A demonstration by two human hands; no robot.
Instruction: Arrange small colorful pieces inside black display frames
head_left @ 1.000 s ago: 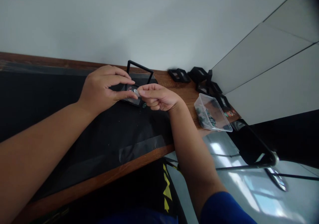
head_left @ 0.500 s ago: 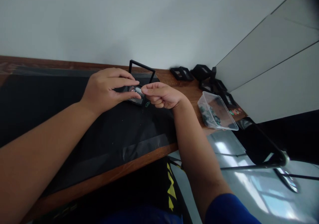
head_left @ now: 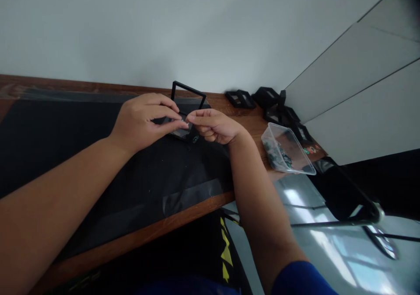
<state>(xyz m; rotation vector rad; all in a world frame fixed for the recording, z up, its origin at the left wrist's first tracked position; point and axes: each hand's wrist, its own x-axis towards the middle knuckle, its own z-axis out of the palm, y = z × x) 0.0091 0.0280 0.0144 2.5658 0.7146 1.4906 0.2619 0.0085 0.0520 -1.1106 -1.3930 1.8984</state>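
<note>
Over the black mat, my left hand has its thumb and fingertips drawn together, close to my right hand's fingertips. My right hand pinches with thumb and forefinger, its other fingers curled in. Whatever small thing lies between the two hands is almost wholly covered by the fingers; only a tiny pale bit shows. Right beneath them is a black hinged frame, with one half raised upright at the back and the other lying flat. The flat half has a clear, shiny panel, partly hidden by my left hand.
A clear plastic box with small dark-green packets stands on the table's right side. Behind it several black frames lie along the wall. The black mat covers the wooden table, whose front edge is near me. A metal-legged chair is at right.
My left thumb has moved right, toward my right fingertips. A pale, oval-looking object that showed between the hands is now mostly hidden. The view has shifted slightly.
</note>
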